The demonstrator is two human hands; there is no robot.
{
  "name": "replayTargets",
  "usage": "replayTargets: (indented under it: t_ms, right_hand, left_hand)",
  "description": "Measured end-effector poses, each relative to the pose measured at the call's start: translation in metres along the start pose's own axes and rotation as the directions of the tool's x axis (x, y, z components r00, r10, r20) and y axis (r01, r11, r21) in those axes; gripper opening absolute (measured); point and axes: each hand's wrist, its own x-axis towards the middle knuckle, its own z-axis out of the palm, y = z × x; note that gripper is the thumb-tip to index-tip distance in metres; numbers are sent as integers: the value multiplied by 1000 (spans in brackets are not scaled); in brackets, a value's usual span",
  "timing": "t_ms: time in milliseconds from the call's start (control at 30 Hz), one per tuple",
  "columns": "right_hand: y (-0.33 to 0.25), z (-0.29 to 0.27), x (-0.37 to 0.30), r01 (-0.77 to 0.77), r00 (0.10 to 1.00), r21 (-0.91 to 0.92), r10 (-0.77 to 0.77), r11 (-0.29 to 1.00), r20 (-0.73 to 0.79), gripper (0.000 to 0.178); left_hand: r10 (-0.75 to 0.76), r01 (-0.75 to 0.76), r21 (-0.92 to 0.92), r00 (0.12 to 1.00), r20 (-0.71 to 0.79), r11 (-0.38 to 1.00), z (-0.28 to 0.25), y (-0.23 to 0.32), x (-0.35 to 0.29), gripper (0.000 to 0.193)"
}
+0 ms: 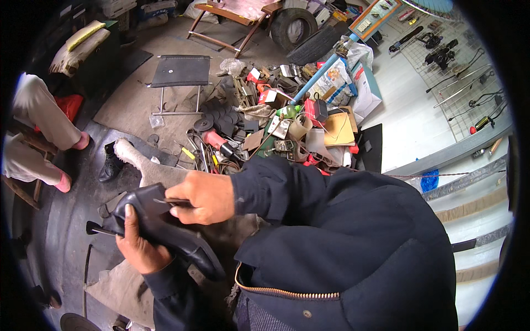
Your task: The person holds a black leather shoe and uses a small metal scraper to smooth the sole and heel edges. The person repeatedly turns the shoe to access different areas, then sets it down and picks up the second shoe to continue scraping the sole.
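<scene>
While the left hand point(142, 248) is grasping the black shoe point(179, 237) with its thumb pressed on the side, the right hand point(203, 197) is clenched around a dark-handled tool point(180, 202). The shoe thus lies inside the grip of the left hand and just beside the right fingers; its toe extends below the right hand. The thin end of the tool is at the shoe, but I cannot tell if it touches or enters the surface.

In my judgement, the work on this shoe is under way and not finished, since the tool is at it. The visible upper looks whole; which parts are done and how much is left, I cannot tell.

Under the hands spreads a pale cloth point(149, 167). Beyond the left hand, 1 other black shoe point(111, 166) stands apart, near a seated person point(41, 105). Ahead of the right hand lies a heap of tools and materials point(287, 112), with a folding stool point(180, 71) farther to its left.
</scene>
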Motion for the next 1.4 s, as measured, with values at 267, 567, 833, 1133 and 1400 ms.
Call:
replayTargets:
  t_ms: [267, 567, 833, 1133, 1400]
  right_hand:
    - [-12, -5, -31, -72, 996, -12, 72, 997, 48, 22]
    - [-9, -9, -36, -31, 998, 80, 35, 996, -50, 24]
    - [2, -32, 11, 80, 893, 921, 382, 382, -236, 42]
    - [40, -7, 101, 167, 906, 983, 405, -73, -124, 25]
    - [58, -10, 100, 184, 897, 977, 424, -110, -121, 31]
  left_hand:
    - [8, -8, -11, 1000, -21, 1000, 17, -18, -6, 22]
    - [-48, 47, 12, 992, 118, 999, 19, -14, -7, 22]
    - [5, -4, -16, 1000, 13, 1000, 4, 5, 14, 19]
    - [14, -16, -58, 999, -33, 998, -11, 5, 42, 15]
    - [-76, 70, -62, 992, -98, 996, -7, 6, 49, 20]
